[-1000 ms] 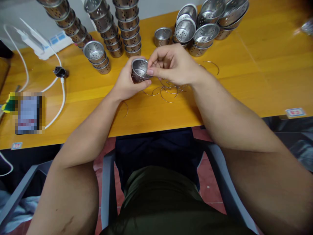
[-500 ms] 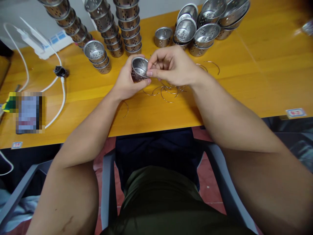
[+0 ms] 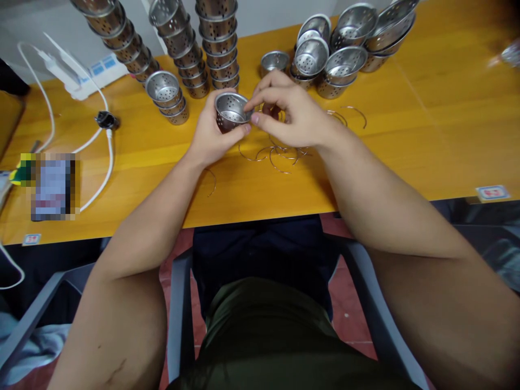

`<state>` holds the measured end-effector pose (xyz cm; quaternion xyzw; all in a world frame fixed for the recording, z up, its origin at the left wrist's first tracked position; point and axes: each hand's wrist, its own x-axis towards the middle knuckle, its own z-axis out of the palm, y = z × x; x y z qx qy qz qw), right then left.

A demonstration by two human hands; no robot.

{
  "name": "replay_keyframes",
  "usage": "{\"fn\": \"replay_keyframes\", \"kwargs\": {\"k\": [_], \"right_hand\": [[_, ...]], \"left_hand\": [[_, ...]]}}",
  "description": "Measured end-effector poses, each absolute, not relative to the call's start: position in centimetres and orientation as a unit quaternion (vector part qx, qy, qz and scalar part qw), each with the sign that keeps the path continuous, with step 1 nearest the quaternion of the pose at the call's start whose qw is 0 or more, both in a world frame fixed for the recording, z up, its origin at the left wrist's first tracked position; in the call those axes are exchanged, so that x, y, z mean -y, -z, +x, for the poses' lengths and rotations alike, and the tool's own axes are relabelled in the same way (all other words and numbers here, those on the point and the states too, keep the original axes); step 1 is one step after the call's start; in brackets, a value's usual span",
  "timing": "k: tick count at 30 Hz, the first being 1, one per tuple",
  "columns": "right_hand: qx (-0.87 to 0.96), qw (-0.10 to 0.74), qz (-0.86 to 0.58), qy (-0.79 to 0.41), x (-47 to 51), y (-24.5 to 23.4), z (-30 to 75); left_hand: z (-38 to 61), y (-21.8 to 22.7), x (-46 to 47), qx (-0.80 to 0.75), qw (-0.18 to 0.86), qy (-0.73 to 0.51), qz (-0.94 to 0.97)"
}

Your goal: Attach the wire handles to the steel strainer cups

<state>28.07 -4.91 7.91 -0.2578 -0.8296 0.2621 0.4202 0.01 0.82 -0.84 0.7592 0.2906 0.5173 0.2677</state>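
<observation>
The perforated steel cup is hovering just above the worktop. The left hand is clamping its grip around the cup's wall, while the right hand is pinching its grip together at the rim; any wire between those fingertips is too small to tell. Loose wire loops are lying beneath, stacked cups are standing behind, and a jumbled heap of cups is lying alongside, so the work is probably running midway.

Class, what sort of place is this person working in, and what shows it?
Probably a small assembly workbench: tall stacks of perforated metal cups, loose wire rings on the yellow table, and one cup held in the left hand.
</observation>
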Motion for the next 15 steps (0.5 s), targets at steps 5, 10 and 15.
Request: {"fn": "replay_keyframes", "kwargs": {"k": [5,10,15], "right_hand": [[0.854,0.374,-0.245,-0.266,4.8,-7.0,27.9],[0.827,0.432,-0.245,-0.263,4.0,-6.7,27.8],[0.777,0.551,-0.282,-0.114,1.7,-7.3,29.9]], "left_hand": [[0.5,2.1,-1.1,-0.261,0.27,-0.535,0.757],[1.3,1.6,-0.7,-0.313,0.303,-0.546,0.716],[0.2,2.9,-1.7,-0.278,0.328,-0.543,0.721]]}}
